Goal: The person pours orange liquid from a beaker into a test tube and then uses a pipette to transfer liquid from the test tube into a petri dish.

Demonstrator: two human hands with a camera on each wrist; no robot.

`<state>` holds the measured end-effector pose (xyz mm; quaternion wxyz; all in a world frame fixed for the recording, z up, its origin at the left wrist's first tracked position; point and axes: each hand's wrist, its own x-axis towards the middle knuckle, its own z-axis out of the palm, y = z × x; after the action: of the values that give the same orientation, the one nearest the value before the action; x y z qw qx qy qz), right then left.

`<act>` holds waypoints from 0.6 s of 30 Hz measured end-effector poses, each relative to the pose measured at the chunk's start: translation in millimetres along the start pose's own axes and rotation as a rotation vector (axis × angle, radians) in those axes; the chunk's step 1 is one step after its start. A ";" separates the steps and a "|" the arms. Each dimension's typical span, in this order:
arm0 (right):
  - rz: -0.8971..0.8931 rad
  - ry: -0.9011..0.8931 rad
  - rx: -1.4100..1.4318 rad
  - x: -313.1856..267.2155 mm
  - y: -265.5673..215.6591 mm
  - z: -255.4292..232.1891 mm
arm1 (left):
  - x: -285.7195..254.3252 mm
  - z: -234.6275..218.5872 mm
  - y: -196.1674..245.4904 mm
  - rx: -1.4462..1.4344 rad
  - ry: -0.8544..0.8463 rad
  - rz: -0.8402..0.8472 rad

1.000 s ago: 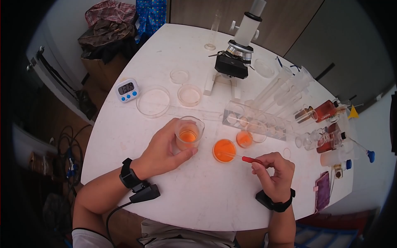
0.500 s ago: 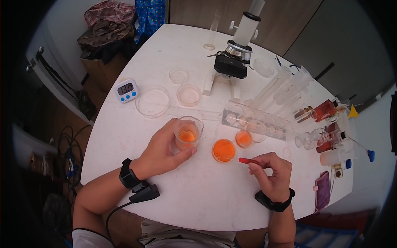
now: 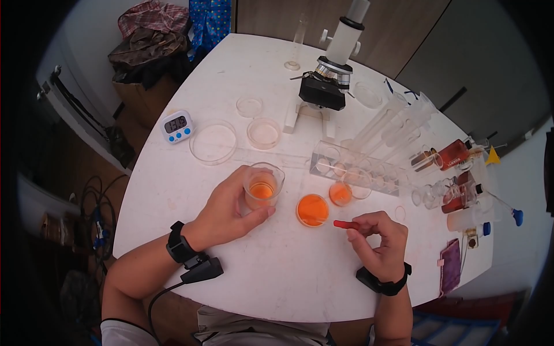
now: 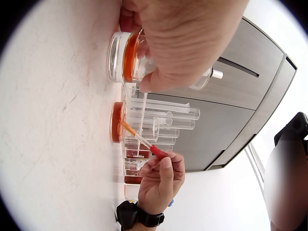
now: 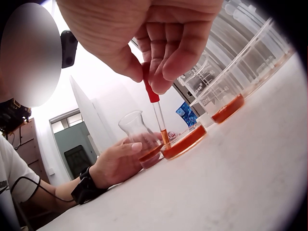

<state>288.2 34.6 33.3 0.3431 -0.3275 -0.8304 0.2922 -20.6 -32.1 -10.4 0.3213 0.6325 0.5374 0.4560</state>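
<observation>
The left hand (image 3: pixel 226 209) grips a glass beaker (image 3: pixel 262 187) that holds a little orange liquid. Between thumb and fingers the right hand (image 3: pixel 381 241) pinches the red bulb (image 3: pixel 346 225) of a glass dropper. In the right wrist view the dropper's glass tube (image 5: pixel 160 117) slants down with its tip in a round dish of orange liquid (image 5: pixel 185 143), and orange liquid stands in the tube's lower part. That dish (image 3: pixel 313 210) lies between the two hands. Behind it sits a small beaker with orange liquid (image 3: pixel 341 194).
A clear rack (image 3: pixel 354 168) stands behind the dishes, with glass tubes and bottles to its right. Farther back is a microscope (image 3: pixel 323 91). Shallow glass dishes (image 3: pixel 213 142) and a timer (image 3: pixel 177 126) occupy the left; a purple cloth (image 3: pixel 450 267) lies at the right edge.
The right hand and dropper have shifted slightly left and toward the near edge of the orange dish. The left hand and its beaker have hardly moved.
</observation>
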 end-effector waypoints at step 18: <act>0.029 0.540 0.250 -5.0 4.7 -6.8 | -0.7 0.3 0.5 -0.020 -0.001 -0.001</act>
<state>297.7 35.5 32.1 0.5849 -0.3606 -0.6619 0.2995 -20.1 -32.9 -10.2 0.3281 0.6293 0.5331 0.4607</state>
